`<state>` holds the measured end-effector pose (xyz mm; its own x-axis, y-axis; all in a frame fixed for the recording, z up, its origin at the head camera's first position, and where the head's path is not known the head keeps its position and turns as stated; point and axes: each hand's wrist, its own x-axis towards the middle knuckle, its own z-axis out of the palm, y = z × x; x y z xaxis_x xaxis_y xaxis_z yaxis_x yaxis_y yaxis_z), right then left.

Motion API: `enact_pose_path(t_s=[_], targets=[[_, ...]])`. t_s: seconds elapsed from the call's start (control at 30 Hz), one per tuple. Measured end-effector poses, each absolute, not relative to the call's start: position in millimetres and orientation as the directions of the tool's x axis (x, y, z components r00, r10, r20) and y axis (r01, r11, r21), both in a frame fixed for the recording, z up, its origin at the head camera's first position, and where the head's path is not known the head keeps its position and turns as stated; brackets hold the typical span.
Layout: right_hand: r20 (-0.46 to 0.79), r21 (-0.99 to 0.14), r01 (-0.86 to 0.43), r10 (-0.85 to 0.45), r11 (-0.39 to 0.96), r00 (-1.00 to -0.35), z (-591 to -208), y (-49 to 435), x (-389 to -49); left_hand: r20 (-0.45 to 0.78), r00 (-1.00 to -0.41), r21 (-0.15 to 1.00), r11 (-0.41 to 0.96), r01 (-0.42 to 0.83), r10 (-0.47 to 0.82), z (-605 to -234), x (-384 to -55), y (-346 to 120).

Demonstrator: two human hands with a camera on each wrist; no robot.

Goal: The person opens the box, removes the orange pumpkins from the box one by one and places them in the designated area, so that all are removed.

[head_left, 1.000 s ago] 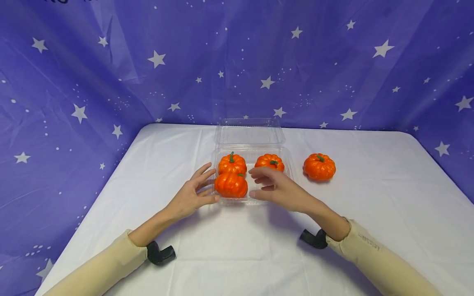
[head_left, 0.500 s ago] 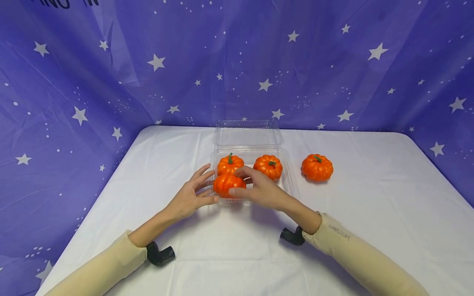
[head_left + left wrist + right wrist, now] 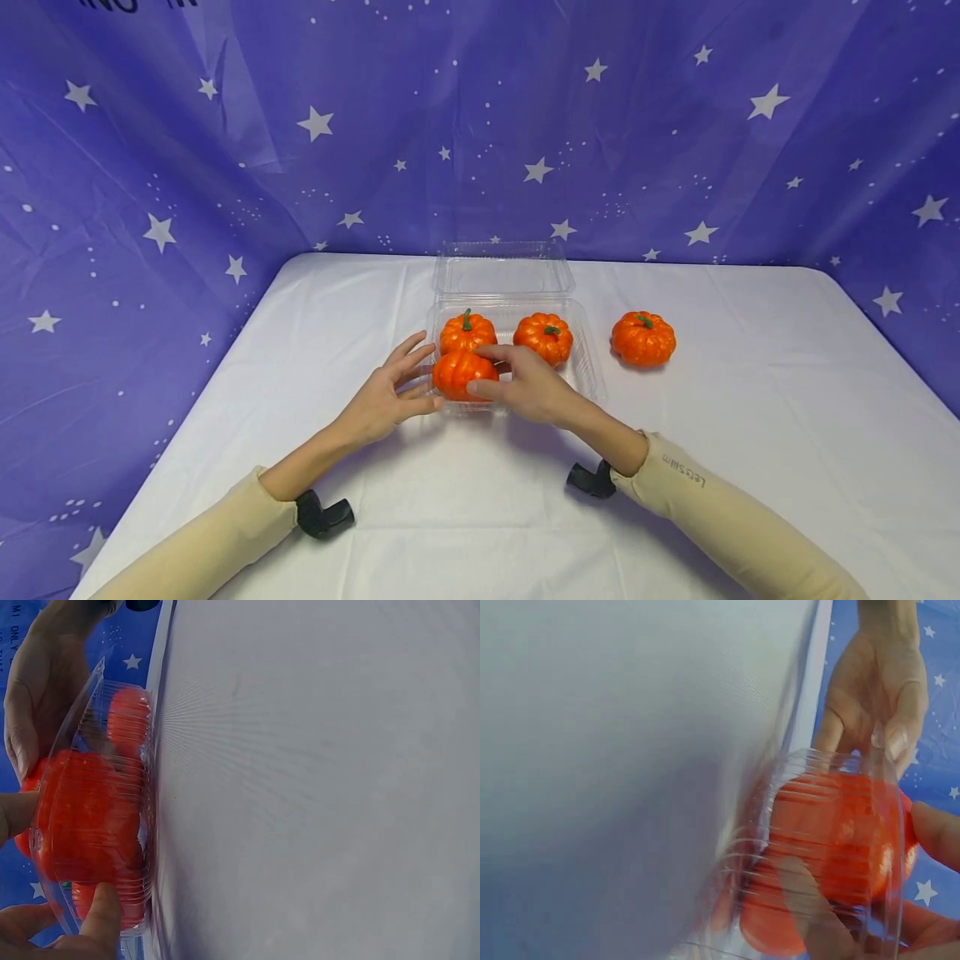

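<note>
A clear plastic clamshell box (image 3: 587,379) lies unfolded on the table, with three small orange pumpkins inside. One pumpkin (image 3: 456,375) sits at the box's front left; my right hand (image 3: 536,387) grips its right side, thumb in front and fingers behind. Behind it is a pumpkin (image 3: 467,327) with an upright green stem, and a pumpkin (image 3: 543,337) fills the back right. My left hand (image 3: 386,400) has its fingers spread along the box's left wall. In the left wrist view, a left fingertip (image 3: 105,904) lies against the clear wall beside the front pumpkin (image 3: 86,817).
Another orange pumpkin (image 3: 643,339) stands on the white tablecloth (image 3: 765,400), right of the box. The box's clear lid (image 3: 504,275) leans back toward a purple star-patterned curtain (image 3: 480,100). A black camera mount sits at each wrist.
My right hand has moved left from the box's right side onto the front-left pumpkin and now holds it. My left hand has stayed in place.
</note>
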<state>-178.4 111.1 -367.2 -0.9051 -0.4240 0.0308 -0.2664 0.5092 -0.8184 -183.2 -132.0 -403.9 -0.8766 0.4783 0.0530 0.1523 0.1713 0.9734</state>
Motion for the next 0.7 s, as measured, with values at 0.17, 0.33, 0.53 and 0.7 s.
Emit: enact_pose_path(t_s=[0.17, 0.33, 0.53, 0.7], targets=[[0.049, -0.829, -0.254, -0.387, 0.499, -0.921, -370.2, 110.3, -176.2, 0.059, -0.874, 0.975, 0.160, 0.154, 0.482, -404.0, -183.2, -131.9], [0.041, -0.841, -0.227, -0.360, 0.491, -0.932, -369.9, 110.7, -174.8, 0.059, -0.872, 0.976, 0.157, 0.153, 0.486, -404.1, -183.1, -132.0], [0.015, -0.879, -0.172, -0.336, 0.444, -0.942, -369.2, 114.9, -173.7, 0.056, -0.873, 0.974, 0.165, 0.153, 0.484, -404.3, -183.1, -132.4], [0.009, -0.903, -0.148, -0.327, 0.403, -0.945, -370.8, 120.0, -173.3, 0.054, -0.875, 0.973, 0.170, 0.154, 0.480, -404.1, -183.5, -132.5]])
